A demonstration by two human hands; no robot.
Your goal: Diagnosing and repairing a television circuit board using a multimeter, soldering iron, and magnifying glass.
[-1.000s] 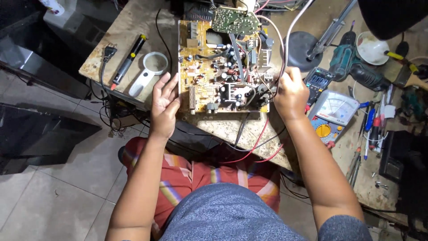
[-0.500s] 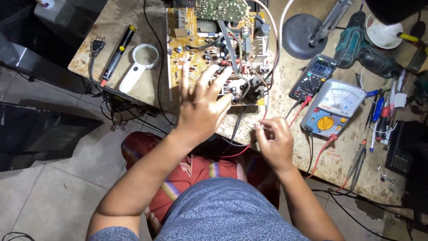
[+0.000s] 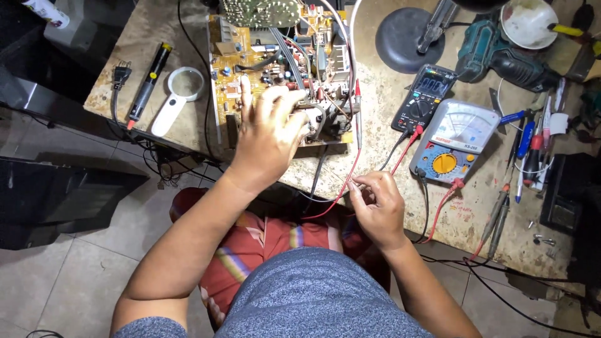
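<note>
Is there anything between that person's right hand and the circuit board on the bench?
Only a red test lead, pinched by the right hand, runs across bare bench top toward the circuit board. The left hand already lies on the board.

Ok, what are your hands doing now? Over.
Left hand spread flat on the circuit board. Right hand pinching the red wire near the bench edge. Red probe lying beside the board. Two meters to the right, untouched.

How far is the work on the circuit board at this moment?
Set out: both meters, digital and analog, have leads plugged in. In hand: left hand lies spread on the circuit board; right hand pinches the red lead, whose probe lies beside the board. Left: no probe touches the board.
</note>
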